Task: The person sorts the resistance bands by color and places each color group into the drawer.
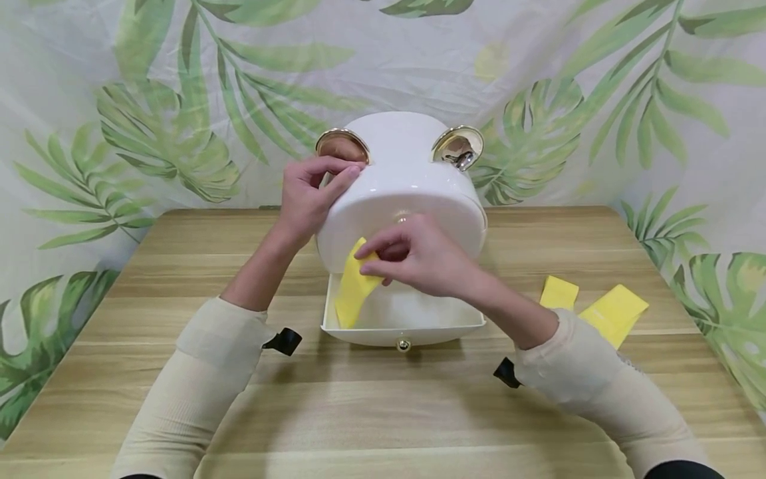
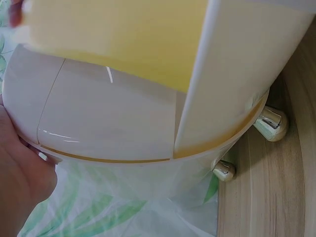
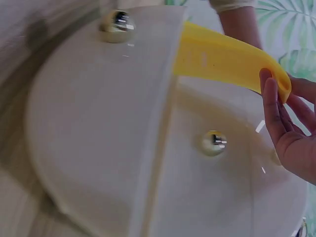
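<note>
A glossy white drawer box (image 1: 395, 143) with gold ear-shaped pieces stands on the table, its lower drawer (image 1: 431, 313) pulled out toward me. My right hand (image 1: 427, 256) pinches one end of a flat, flexible yellow strip (image 1: 354, 286) between thumb and fingers. The strip's other end hangs down inside the drawer's left part, as the right wrist view also shows with the yellow strip (image 3: 217, 52) passing behind the drawer front. My left hand (image 1: 311, 193) grips the box's upper left edge by the left gold ear (image 1: 342, 145); some of its fingertips are hidden.
Two more flat yellow pieces, a smaller one (image 1: 560, 291) and a larger one (image 1: 618, 311), lie on the wooden table (image 1: 371, 412) at right. A gold knob (image 1: 403, 344) sticks out from the drawer front. Behind the table hangs a leaf-patterned cloth (image 1: 419, 60).
</note>
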Action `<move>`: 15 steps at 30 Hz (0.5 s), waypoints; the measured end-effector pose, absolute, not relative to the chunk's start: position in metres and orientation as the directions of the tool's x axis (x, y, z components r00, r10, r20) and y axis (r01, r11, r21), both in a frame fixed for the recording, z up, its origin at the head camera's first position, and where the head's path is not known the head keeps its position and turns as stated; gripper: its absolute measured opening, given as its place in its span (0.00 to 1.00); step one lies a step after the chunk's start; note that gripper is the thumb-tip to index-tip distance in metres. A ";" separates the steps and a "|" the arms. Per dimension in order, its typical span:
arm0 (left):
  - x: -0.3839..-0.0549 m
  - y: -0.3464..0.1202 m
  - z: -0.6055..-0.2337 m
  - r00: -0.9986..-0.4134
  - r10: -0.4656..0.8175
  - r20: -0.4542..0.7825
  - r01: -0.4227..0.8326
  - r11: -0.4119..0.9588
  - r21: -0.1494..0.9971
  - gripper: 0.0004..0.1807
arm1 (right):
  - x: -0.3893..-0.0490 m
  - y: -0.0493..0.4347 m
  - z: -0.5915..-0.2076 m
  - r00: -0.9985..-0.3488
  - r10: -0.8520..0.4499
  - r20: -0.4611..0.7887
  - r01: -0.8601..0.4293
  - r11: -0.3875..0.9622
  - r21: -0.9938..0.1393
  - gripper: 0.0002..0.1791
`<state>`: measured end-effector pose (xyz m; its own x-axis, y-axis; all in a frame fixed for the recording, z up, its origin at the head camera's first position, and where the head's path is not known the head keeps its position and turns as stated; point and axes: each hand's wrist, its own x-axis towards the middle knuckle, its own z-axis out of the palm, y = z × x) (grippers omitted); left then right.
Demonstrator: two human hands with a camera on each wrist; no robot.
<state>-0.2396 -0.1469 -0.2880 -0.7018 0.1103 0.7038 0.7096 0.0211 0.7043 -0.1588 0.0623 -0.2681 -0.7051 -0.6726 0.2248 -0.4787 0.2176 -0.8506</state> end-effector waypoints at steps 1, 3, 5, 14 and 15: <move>-0.240 -0.146 -0.288 -0.703 0.111 0.703 0.709 0.020 0.705 0.05 | -0.158 0.063 -0.272 -0.712 -0.670 0.208 -0.477 0.244 -0.844 0.09; -0.240 -0.145 -0.287 -0.707 0.111 0.699 0.704 0.014 0.710 0.06 | -0.156 0.068 -0.280 -0.724 -0.668 0.170 -0.488 0.322 -0.811 0.09; -0.240 -0.144 -0.287 -0.711 0.109 0.695 0.700 0.011 0.714 0.06 | -0.154 0.074 -0.288 -0.729 -0.670 0.138 -0.514 0.403 -0.757 0.09; -0.239 -0.145 -0.287 -0.724 0.088 0.685 0.688 0.007 0.726 0.04 | -0.157 0.103 -0.314 -0.749 -0.660 0.053 -0.522 0.539 -0.661 0.09; -0.239 -0.145 -0.287 -0.724 0.089 0.684 0.688 0.008 0.726 0.04 | -0.158 0.105 -0.316 -0.751 -0.659 0.051 -0.526 0.549 -0.650 0.09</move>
<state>-0.2387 -0.1448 -0.2873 -0.7237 0.0887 0.6844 0.6876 0.0081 0.7261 -0.1577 0.1053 -0.3157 -0.7507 -0.6587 0.0507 -0.5256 0.5490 -0.6498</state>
